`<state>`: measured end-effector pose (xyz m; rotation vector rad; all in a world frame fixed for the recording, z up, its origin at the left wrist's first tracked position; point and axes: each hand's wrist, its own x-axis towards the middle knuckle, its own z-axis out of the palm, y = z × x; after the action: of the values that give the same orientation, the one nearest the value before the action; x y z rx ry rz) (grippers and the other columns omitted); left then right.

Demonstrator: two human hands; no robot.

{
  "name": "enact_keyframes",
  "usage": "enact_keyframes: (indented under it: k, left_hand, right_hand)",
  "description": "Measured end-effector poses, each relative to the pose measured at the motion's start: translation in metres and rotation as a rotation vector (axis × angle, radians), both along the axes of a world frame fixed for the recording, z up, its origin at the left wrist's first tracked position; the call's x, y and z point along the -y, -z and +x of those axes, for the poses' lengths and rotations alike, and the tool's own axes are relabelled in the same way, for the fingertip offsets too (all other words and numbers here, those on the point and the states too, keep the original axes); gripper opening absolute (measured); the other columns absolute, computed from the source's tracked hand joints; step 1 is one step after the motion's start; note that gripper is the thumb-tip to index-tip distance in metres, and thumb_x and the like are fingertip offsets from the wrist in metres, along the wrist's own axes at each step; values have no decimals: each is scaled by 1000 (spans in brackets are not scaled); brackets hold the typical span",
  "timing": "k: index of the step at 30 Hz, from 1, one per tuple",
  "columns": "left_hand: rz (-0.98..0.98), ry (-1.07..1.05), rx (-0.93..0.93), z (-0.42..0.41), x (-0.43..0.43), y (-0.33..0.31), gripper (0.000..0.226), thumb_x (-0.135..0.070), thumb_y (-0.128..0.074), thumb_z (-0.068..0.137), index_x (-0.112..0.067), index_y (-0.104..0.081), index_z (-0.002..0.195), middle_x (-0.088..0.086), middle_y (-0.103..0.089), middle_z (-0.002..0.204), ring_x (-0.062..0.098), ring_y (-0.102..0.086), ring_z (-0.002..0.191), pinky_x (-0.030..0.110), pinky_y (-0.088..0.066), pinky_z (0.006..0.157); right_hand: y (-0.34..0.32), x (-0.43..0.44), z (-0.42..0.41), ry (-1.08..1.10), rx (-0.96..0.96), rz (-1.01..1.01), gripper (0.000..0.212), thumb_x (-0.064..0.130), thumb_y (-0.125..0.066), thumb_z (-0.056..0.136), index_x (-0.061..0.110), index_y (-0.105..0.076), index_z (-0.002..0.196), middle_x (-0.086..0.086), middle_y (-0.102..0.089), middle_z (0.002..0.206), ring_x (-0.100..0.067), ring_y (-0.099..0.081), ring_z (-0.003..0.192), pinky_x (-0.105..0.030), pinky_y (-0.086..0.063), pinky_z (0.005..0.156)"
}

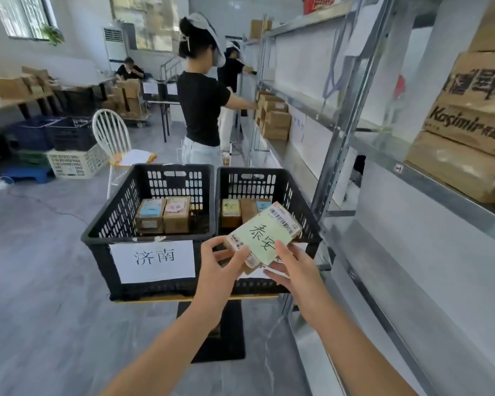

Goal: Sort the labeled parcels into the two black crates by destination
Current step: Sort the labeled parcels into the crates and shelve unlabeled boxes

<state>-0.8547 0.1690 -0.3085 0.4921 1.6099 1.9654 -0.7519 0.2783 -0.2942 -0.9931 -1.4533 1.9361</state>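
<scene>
A small parcel (pixel 265 234) is held between both hands: the left hand (pixel 219 260) is closed on its near-left corner with thumb and fingertips, and the right hand (pixel 293 265) is cupped under its near-right edge, fingers beneath and thumb on top. The parcel is tilted, its pale green label marked 泰安 turned upward, and it is carried above the near rim of the right crate (pixel 303 215).

The left crate (pixel 120 212), placarded 济南 (pixel 155 260), sits touching the right crate on a small stand (pixel 212 327); the right crate's own placard is hidden by the hands. Judged from the label, the parcel does not belong in the left crate, so the right one is likely meant. For a clean drop, the parcel should be carried forward past the rim, lowered beside the boxes (pixel 246 211) already lying at the far wall, and released only once flat.
</scene>
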Motion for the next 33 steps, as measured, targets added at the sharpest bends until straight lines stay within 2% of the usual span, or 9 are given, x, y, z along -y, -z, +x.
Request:
enact_keyframes:
  k: [5,8,10,15,19,23,27,31,33]
  left_hand:
    - [-130,123,-85,-57,-21,-3,39,-31,-75,83,-25,-49,111,-3,-71,104,10,-69,97,35,-57,90]
    - [-137,136,-50,-88,-37,1,23,-32,-63,93,-19,-58,112,0,-68,112,13,-64,108,38,-52,100]
    - [-122,107,-26,-109,-48,4,17,-27,-56,98,-18,-60,112,2,-65,117,15,-63,112,39,-49,103]
    - [-121,45,-47,-160,-89,5,18,-17,-48,101,-12,-62,112,7,-65,119,16,-63,112,34,-50,102]
    - [-144,27,-46,-188,-140,9,16,-16,-48,101,-14,-63,106,7,-66,116,18,-64,111,33,-51,98]
    - [-179,21,-17,-211,-196,6,18,-17,-49,100,-12,-64,108,8,-67,115,17,-65,109,33,-52,97]
    - [-274,16,-66,-231,-245,7,23,-25,-53,98,-14,-64,115,3,-68,115,14,-64,110,35,-50,101]
    - [-386,-31,-123,-255,-285,21,14,-30,-51,98,-25,-63,102,0,-66,114,13,-61,108,37,-48,102]
    - [-430,-51,-102,-263,-294,31,13,-29,-50,99,-24,-62,100,-1,-66,110,12,-62,104,36,-49,99]
  right_hand:
    - [-2,-30,-49,41,-47,22,25,24,-60,97,15,-63,121,-4,-75,108,-19,-71,100,-37,-61,81]
    - [-1,-57,-63,78,-33,18,22,23,-59,98,15,-66,117,-2,-77,101,-20,-71,99,-40,-59,85]
    - [-4,-84,-69,130,-24,25,20,22,-60,98,16,-66,115,-2,-77,99,-20,-72,96,-37,-60,78]
    - [-9,-169,-82,258,89,154,19,22,-58,98,20,-62,117,1,-73,104,-13,-71,90,-29,-61,68]
    - [-2,-241,-104,275,154,234,21,21,-56,99,18,-61,119,-2,-70,111,-17,-69,94,-38,-61,78]
    - [20,-295,-141,210,260,238,33,23,-56,99,11,-56,130,-4,-69,113,-17,-69,91,-42,-61,81]
    - [52,-328,-180,32,356,156,37,21,-59,98,8,-49,131,-3,-67,110,-16,-67,88,-38,-61,74]
    - [88,-351,-223,-80,398,48,42,20,-60,97,5,-47,134,-11,-67,119,-23,-68,99,-42,-59,81]
    - [107,-353,-242,-131,430,14,38,20,-59,98,6,-49,132,-11,-67,121,-22,-68,98,-39,-60,76]
